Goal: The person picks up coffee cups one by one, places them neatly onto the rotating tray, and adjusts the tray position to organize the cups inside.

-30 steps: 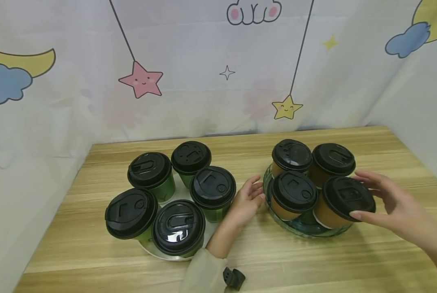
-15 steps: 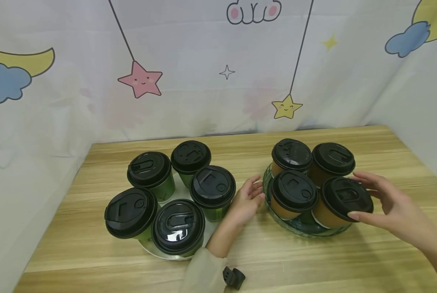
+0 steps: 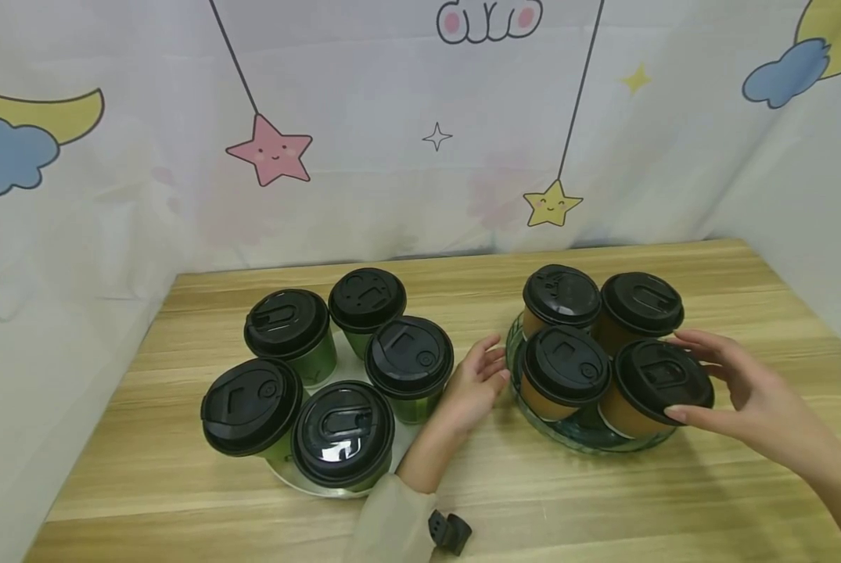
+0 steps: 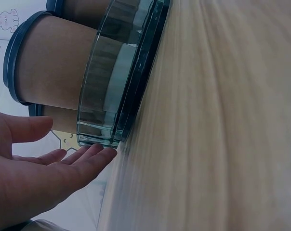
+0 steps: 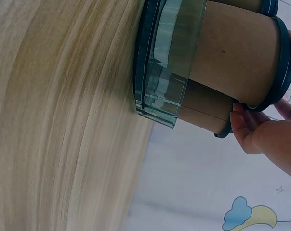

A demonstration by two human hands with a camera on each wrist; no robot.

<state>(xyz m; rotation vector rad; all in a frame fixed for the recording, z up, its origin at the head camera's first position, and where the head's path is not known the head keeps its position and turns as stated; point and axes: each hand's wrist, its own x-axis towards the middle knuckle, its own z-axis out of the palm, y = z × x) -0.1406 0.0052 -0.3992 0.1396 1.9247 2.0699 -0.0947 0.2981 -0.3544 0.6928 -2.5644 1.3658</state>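
Note:
My right hand (image 3: 751, 395) holds a brown paper coffee cup (image 3: 624, 410) by its black lid (image 3: 663, 381), thumb at the near side and fingers behind. This cup stands slightly tilted at the front right of a clear glass dish (image 3: 596, 447). Several other lidded brown cups, including one at front left (image 3: 547, 399), share the dish. At the dish's left side is my left hand (image 3: 472, 391), its fingers loosely extended. In the left wrist view, the fingertips (image 4: 104, 153) touch or nearly touch the dish wall (image 4: 107, 86).
Several green paper cups (image 3: 318, 363) with black lids crowd a white plate (image 3: 300, 486) on the left, close beside my left forearm. Both sets stand on a wooden table (image 3: 533, 516). A printed curtain (image 3: 392, 203) hangs behind the table's back edge.
My right hand and the brown cup it holds have shifted slightly left, closer to the neighbouring cup. The left hand has stayed in place.

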